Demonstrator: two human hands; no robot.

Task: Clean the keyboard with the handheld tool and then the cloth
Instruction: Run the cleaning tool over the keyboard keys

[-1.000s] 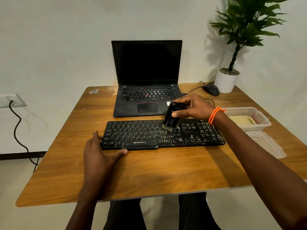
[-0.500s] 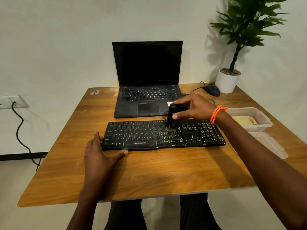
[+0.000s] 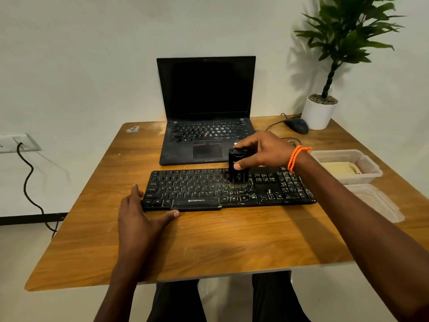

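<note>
A black keyboard (image 3: 197,188) lies across the middle of the wooden table (image 3: 209,240), its right half speckled with pale debris. My right hand (image 3: 262,151) grips a small black handheld brush tool (image 3: 238,169) upright, bristles down on the keys just right of the keyboard's centre. My left hand (image 3: 139,217) rests flat on the table against the keyboard's front-left corner, thumb along its front edge. A pale yellow cloth (image 3: 341,168) lies folded in a clear plastic tub (image 3: 369,159) at the right.
An open black laptop (image 3: 204,112) stands behind the keyboard. A black mouse (image 3: 297,125) and a potted plant (image 3: 320,112) sit at the back right corner. A clear lid (image 3: 376,203) lies in front of the tub. A wall socket with a cable (image 3: 25,173) is at the left.
The brush has shifted slightly right and stood more upright on the keys. My left hand has stayed at the keyboard's corner.
</note>
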